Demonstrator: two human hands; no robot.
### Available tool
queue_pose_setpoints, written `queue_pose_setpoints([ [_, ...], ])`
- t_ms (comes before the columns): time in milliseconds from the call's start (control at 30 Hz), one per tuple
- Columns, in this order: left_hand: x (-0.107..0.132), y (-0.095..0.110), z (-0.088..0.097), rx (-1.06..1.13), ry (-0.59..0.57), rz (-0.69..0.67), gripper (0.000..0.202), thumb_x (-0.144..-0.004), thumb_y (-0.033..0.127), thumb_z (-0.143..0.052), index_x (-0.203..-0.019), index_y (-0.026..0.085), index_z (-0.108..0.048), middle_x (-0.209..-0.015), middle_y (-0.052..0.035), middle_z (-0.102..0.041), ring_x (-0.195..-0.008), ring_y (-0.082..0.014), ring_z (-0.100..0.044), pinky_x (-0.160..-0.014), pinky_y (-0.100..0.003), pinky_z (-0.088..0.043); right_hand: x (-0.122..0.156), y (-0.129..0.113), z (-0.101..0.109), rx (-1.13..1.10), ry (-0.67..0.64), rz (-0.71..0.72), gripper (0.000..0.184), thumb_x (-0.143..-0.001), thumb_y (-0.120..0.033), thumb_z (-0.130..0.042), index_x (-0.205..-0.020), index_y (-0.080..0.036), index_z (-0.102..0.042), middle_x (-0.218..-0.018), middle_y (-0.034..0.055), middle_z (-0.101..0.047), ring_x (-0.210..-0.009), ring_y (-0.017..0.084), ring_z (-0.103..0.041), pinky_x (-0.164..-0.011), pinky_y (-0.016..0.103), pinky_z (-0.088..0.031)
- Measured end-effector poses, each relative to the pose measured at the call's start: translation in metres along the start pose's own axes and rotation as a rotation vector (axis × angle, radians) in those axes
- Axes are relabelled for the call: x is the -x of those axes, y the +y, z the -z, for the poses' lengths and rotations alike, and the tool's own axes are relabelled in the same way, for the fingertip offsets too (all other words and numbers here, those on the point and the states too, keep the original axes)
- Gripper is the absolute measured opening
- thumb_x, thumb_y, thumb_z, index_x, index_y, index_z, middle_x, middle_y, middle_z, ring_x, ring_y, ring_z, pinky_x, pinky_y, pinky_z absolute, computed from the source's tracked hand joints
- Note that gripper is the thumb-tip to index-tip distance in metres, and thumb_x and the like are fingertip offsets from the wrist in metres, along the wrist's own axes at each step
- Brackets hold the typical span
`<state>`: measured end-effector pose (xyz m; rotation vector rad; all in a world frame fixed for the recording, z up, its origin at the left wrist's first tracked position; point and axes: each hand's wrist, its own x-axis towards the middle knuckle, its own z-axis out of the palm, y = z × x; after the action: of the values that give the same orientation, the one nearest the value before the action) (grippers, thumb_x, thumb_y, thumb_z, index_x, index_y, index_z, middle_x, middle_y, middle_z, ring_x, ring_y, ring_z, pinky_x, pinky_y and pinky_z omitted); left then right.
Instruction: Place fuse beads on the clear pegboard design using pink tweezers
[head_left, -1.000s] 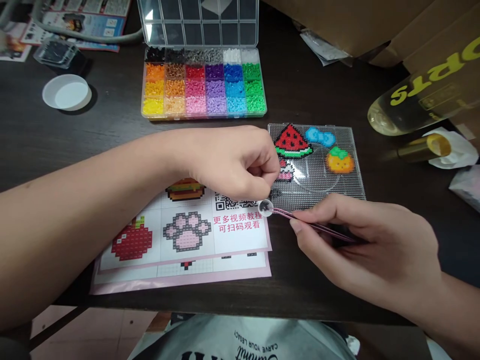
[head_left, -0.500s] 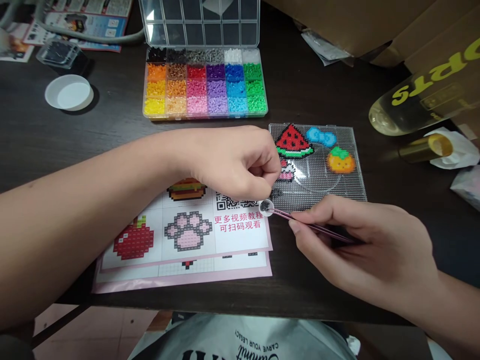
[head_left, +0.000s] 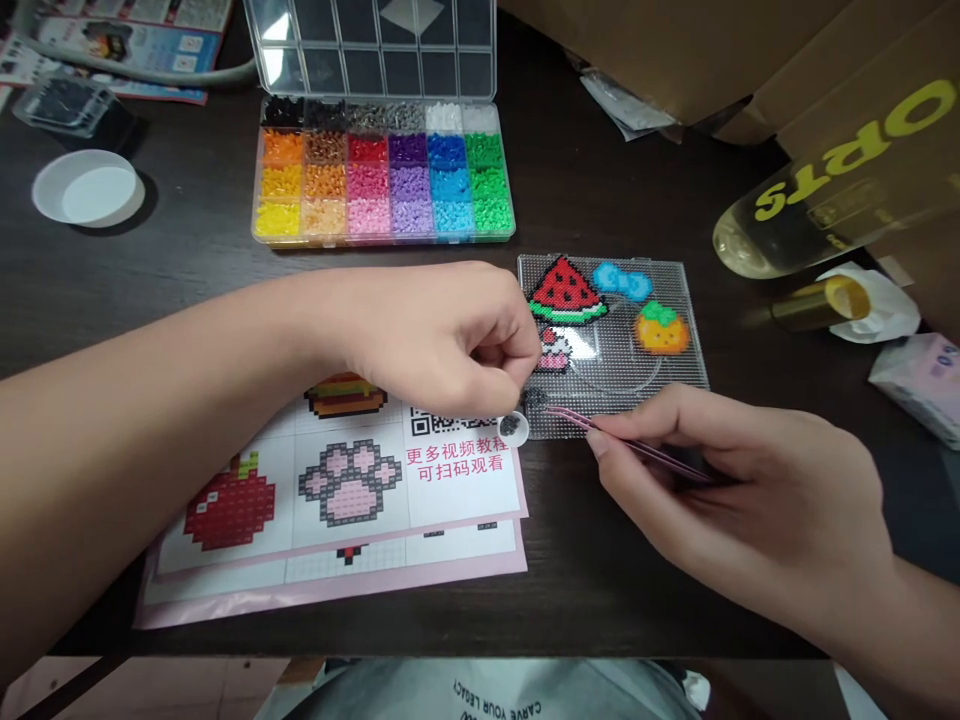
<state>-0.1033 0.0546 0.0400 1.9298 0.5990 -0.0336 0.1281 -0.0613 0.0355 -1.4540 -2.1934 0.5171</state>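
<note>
My left hand is closed, its pinched fingers at a small white cap that contains dark beads. My right hand grips pink tweezers, whose tips lie over the lower left of the clear pegboard, just right of the cap. Whether a bead is between the tips is too small to tell. On the pegboard are a bead watermelon slice, a blue bow, an orange fruit, a partly hidden cupcake and a patch of dark beads.
An open bead box with coloured compartments stands behind. Pattern sheets lie under my left forearm. A white dish and a small clear box are at left. A bottle and a gold tube lie at right.
The tweezer tips have left the white cap and moved right, over the pegboard's lower left. My left hand keeps its pinch beside the board. The whole view has shifted slightly.
</note>
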Motion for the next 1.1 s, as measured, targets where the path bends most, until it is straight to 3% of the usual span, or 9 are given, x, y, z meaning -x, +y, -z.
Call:
queue_pose_setpoints([
  [467, -0.0002, 0.004, -0.0007, -0.022, 0.011, -0.002, 0.027, -0.077, -0.006, -0.052, -0.066, 0.008, -0.073, -0.049, 0.0089, -0.048, -0.046, -0.0011, -0.038, -0.043, -0.014, -0.028, 0.0074, 0.0062, -0.0034, -0.046, 0.013, -0.024, 0.012, -0.088, -0.016, -0.07, -0.09, -0.028, -0.072, -0.067, -0.0082, -0.073, -0.046, 0.007, -0.06, -0.047, 0.019, -0.045],
  [833, 0.0003, 0.0031, -0.001, 0.002, -0.002, 0.017, 0.03, -0.076, -0.007, -0.051, -0.065, 0.009, -0.072, -0.047, 0.0102, -0.046, -0.045, -0.0007, -0.033, -0.041, -0.012, -0.025, 0.0033, 0.001, 0.0006, -0.016, -0.008, 0.004, 0.01, -0.088, -0.015, -0.069, -0.084, -0.024, -0.071, -0.064, -0.0067, -0.073, -0.045, 0.005, -0.057, -0.045, 0.016, -0.042],
  [1100, 0.0, 0.0055, -0.0004, 0.032, 0.016, 0.053, 0.028, -0.075, -0.006, -0.053, -0.064, 0.01, -0.073, -0.044, 0.0112, -0.043, -0.044, -0.0003, -0.038, -0.041, -0.01, -0.027, 0.0007, 0.0001, 0.0021, -0.007, -0.006, -0.001, 0.012, -0.089, -0.016, -0.066, -0.082, -0.024, -0.071, -0.059, -0.0068, -0.07, -0.042, 0.005, -0.055, -0.044, 0.018, -0.041],
])
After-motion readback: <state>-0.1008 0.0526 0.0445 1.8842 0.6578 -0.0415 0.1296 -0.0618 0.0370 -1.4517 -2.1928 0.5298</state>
